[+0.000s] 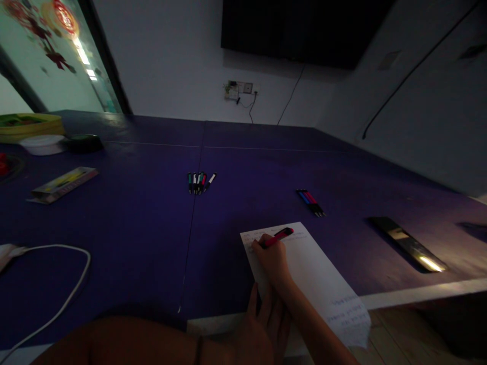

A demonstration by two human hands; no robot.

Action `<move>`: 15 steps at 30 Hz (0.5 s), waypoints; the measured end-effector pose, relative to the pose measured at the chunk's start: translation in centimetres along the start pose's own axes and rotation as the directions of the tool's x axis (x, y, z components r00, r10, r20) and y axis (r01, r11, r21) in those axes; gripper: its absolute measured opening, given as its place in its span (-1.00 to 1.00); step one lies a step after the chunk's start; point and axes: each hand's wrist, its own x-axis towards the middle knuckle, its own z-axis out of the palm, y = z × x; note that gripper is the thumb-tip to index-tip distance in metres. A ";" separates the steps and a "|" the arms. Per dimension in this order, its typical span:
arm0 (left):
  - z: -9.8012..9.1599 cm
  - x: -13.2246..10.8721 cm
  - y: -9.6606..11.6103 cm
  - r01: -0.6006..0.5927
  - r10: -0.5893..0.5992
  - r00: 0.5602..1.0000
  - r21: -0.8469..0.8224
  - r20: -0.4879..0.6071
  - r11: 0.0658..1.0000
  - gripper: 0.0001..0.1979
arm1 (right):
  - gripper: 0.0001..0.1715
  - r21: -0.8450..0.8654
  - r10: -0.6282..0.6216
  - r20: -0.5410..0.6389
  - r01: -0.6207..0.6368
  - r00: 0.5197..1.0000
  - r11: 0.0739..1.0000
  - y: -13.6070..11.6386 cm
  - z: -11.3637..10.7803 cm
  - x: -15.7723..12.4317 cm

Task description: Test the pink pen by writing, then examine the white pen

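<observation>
My right hand (pixel 272 259) is closed around a red pen (pixel 279 236) whose tip rests near the top left of a white sheet of paper (pixel 315 276) with faint writing. My left hand (pixel 262 324) lies flat with fingers spread on the lower left edge of that sheet, at the near edge of the dark blue table (pixel 152 228). Several pens (pixel 199 182) lie in a loose cluster at the table's middle. A smaller bunch of blue and pink pens (pixel 311 202) lies to the right, beyond the paper.
A dark flat case (pixel 408 244) lies at the right. A pen box (pixel 63 184), a white bowl (pixel 42 144), a dark object (pixel 85 143) and a yellow tray (pixel 28 125) sit at the left. A white cable (pixel 64 294) loops at the near left.
</observation>
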 end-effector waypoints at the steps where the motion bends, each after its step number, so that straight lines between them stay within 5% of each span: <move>1: 0.0 0.0 0.0 0.006 -0.006 1.000 -0.001 -0.002 1.000 -0.65 | -0.76 0.003 0.001 0.002 -0.001 1.000 1.000 0.0 0.0 0.0; 15: 1.1 -0.5 0.7 0.023 -0.023 1.000 -0.018 0.022 1.000 -0.63 | -0.77 0.006 -0.010 0.002 0.010 1.000 1.000 0.1 0.1 0.0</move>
